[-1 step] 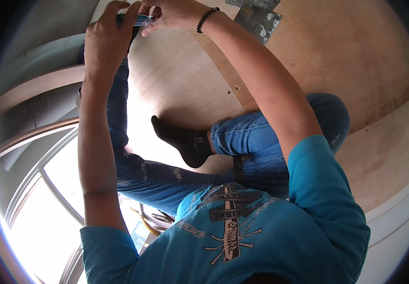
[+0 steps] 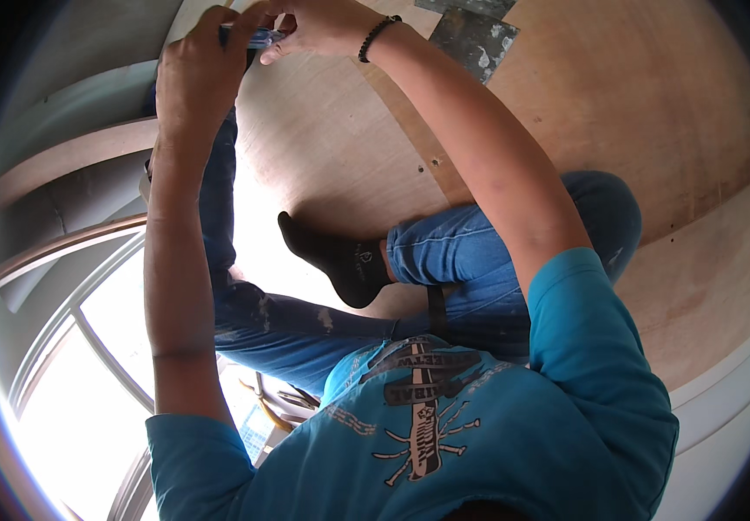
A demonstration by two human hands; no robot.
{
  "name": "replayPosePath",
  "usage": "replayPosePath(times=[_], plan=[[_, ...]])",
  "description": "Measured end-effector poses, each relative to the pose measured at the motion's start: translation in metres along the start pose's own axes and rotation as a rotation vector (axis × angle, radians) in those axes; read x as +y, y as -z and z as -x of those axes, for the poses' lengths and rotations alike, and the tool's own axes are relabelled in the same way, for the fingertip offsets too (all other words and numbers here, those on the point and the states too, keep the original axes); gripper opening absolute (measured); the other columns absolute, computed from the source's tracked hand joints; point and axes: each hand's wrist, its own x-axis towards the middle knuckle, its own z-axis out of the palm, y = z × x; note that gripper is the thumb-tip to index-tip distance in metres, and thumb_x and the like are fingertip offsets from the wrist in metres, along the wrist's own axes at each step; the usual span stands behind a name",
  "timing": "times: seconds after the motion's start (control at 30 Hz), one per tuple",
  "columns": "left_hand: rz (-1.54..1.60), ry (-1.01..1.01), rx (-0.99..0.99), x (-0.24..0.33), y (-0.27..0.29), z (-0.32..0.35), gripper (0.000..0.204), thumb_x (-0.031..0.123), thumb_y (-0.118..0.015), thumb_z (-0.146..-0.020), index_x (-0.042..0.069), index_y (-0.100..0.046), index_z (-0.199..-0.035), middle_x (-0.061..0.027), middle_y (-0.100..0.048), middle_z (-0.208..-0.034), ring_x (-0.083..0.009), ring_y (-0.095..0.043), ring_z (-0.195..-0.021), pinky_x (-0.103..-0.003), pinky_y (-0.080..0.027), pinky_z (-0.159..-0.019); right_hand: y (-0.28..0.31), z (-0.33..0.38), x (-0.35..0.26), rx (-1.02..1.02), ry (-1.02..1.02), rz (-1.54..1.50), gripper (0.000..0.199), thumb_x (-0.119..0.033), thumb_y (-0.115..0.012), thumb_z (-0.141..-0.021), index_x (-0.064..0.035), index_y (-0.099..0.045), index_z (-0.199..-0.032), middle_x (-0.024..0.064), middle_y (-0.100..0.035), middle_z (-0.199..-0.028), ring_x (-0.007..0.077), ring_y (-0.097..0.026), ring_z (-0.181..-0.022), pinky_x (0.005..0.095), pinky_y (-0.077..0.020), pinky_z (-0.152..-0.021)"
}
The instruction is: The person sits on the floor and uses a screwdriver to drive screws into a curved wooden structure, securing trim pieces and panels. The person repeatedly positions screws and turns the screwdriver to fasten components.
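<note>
At the far upper left, both my arms are stretched out and the hands meet. My left hand (image 2: 198,76) has its fingers closed round a small shiny object (image 2: 261,38), bluish and partly clear; its exact kind cannot be made out. My right hand (image 2: 327,28), with a dark beaded bracelet at the wrist, pinches at the same object's right end. The fingers cover most of it, and the upper picture edge cuts off part of the hands.
Below my hands lies a wooden panel floor (image 2: 592,113) with dark paint-spotted plates (image 2: 475,42) on it. My bent leg and black-socked foot (image 2: 340,265) rest there. Curved ledges (image 2: 71,156) and a bright window (image 2: 88,382) stand at left; a yellow-handled tool (image 2: 264,406) lies beside my hip.
My left hand has shifted very slightly nearer and to the right, with the small shiny object moving a little too. The right hand stays almost still.
</note>
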Motion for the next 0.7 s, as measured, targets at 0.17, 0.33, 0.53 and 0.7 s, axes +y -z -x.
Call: replayPosePath(times=[0.17, 0.33, 0.53, 0.7], plan=[[0.380, -0.173, 0.040, 0.000, 0.004, -0.001, 0.041, 0.040, -0.071, -0.097, 0.006, -0.070, -0.120, -0.0108, -0.073, -0.105, -0.0221, -0.075, -0.086, -0.035, -0.058, -0.071, -0.013, -0.010, 0.036, 0.004, 0.076, -0.228, 0.038, -0.019, -0.086, -0.080, -0.0023, -0.069, -0.110, 0.0148, -0.075, -0.101, 0.0304, -0.073, -0.093, 0.0391, -0.0572, -0.083], [0.279, -0.150, 0.221, -0.018, -0.016, -0.013, 0.045, 0.049, -0.071, -0.096, 0.005, -0.074, -0.105, -0.0066, -0.069, -0.077, -0.0161, -0.068, -0.064, -0.032, -0.055, -0.063, -0.005, -0.008, 0.020, 0.127, 0.109, -0.085, 0.022, -0.014, -0.074, -0.090, -0.0017, -0.069, -0.108, 0.0124, -0.076, -0.090, 0.0307, -0.073, -0.087, 0.0394, -0.0572, -0.079], [0.268, 0.155, 0.350, -0.025, 0.011, 0.009, 0.051, 0.054, -0.066, -0.099, 0.006, -0.076, -0.086, -0.0028, -0.060, -0.056, -0.0102, -0.057, -0.045, -0.029, -0.047, -0.051, -0.021, 0.024, 0.045, -0.034, -0.312, 0.490, 0.038, -0.032, -0.079, -0.089, -0.0043, -0.071, -0.115, 0.0128, -0.072, -0.108, 0.0296, -0.068, -0.108, 0.0401, -0.0560, -0.095], [0.409, 0.403, 0.240, -0.020, 0.048, 0.054, 0.049, 0.044, -0.064, -0.104, 0.006, -0.071, -0.074, -0.0011, -0.057, -0.052, -0.0072, -0.056, -0.042, -0.026, -0.041, -0.043, -0.040, 0.044, 0.060, 0.030, -0.264, 0.627, 0.020, -0.024, -0.072, -0.095, -0.0044, -0.075, -0.100, 0.0094, -0.072, -0.107, 0.0260, -0.067, -0.110, 0.0392, -0.0573, -0.093]])
